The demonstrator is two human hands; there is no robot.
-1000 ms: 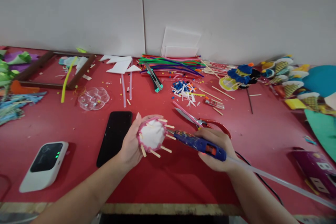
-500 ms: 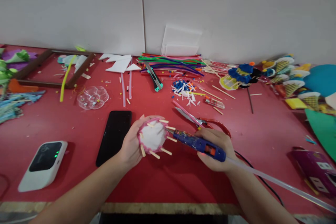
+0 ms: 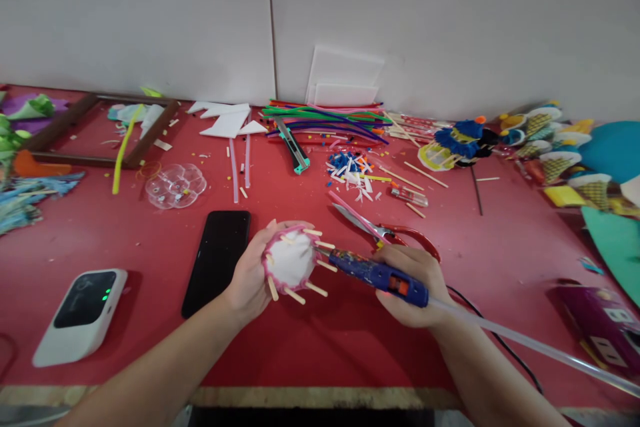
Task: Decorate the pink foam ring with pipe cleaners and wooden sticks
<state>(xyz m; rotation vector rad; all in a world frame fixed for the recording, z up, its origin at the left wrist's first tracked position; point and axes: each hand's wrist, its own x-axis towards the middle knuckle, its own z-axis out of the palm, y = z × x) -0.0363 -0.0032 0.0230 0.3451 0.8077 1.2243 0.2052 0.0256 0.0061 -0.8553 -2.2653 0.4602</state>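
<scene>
round craft piece (image 3: 293, 260), white within and ringed by a pink rim (image 3: 264, 268), held above the front half of the desk (image 3: 290, 353), roughly midway between the desk's left and right edges. the left hand (image 3: 250, 270) grips it from beneath and the left side, its white inside facing up. the right hand (image 3: 423, 265) is wrapped around a blue glue gun (image 3: 367, 270), whose nozzle (image 3: 323, 251) points at the right side of the rim, between two wooden sticks (image 3: 317, 289); whether it touches cannot be told. a long clear glue stick (image 3: 540, 348) trails from the gun toward the desk's front right corner. scissors (image 3: 417, 232) lie just behind the right hand, and a black phone (image 3: 216, 263) lies to the left of the left hand.

stage, as judged: the lining and the ring of sticks appear to be in place, and gluing at the rim seems under way; no fresh glue can be made out, and how much of the rim remains is unclear.

compared with one second earlier: the nozzle has stayed at the same side of the rim, while the left thumb lies closer against the piece.
</scene>
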